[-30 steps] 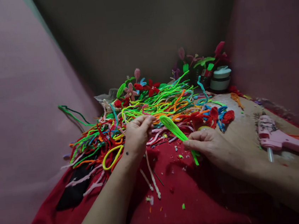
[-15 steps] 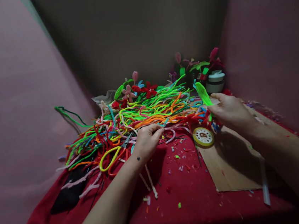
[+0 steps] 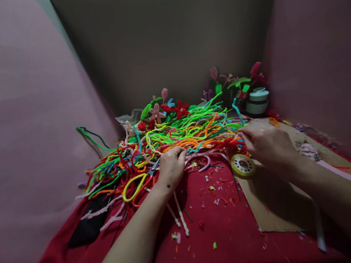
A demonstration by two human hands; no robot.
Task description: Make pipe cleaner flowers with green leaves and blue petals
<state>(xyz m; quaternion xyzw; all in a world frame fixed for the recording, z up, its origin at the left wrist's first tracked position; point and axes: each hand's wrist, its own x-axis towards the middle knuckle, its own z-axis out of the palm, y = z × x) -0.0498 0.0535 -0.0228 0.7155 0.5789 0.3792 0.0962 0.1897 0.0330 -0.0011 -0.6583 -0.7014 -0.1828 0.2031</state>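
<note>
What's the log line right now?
left hand: by scissors, pipe cleaners; right hand: by tape roll; holds: both unclear; glue gun: on cardboard

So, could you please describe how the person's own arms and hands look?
The left hand and right hand are bare, without gloves. No sleeve or bracelet shows on either forearm. A small, dark, round spot sits near the left wrist.

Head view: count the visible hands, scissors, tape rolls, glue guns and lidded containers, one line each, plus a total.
Left hand and right hand: 2
Scissors: 1
Tape roll: 1
Glue gun, partly hidden: 1
Lidded container: 1
Total: 6
</note>
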